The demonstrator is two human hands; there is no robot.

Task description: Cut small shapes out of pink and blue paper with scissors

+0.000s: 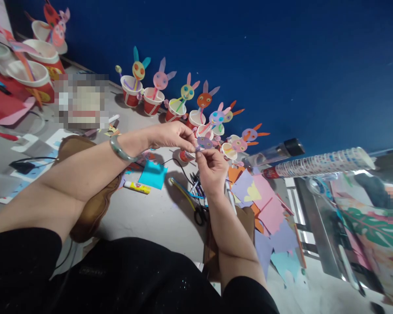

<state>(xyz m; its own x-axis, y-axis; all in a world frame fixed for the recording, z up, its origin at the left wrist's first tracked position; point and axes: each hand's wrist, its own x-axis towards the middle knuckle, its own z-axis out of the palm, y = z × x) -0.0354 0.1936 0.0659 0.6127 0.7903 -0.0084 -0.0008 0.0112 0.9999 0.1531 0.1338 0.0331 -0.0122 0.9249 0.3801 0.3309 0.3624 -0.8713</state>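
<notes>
My left hand (175, 136), with a bangle on its wrist, is closed in a pinch above the table. My right hand (212, 168) pinches too, and the fingertips of both hands meet. Between them shows a small purple paper piece (198, 149), mostly covered by the fingers. Right behind the fingertips is a purple paper rabbit face (205, 142); whether it touches them I cannot tell. A red and white paper cup (185, 156) is partly hidden by my hands. Below lie a yellow glue stick (137, 187), a blue paper sheet (153, 174) and black-handled scissors (199, 215).
Several cups with paper rabbits, such as a pink rabbit (160, 80), line the blue partition (249, 56). At right lie a long stack of paper cups (324, 162) and coloured paper scraps (271, 218). Larger red tubs (41, 83) stand at left. A brown cushion (94, 218) is under my left forearm.
</notes>
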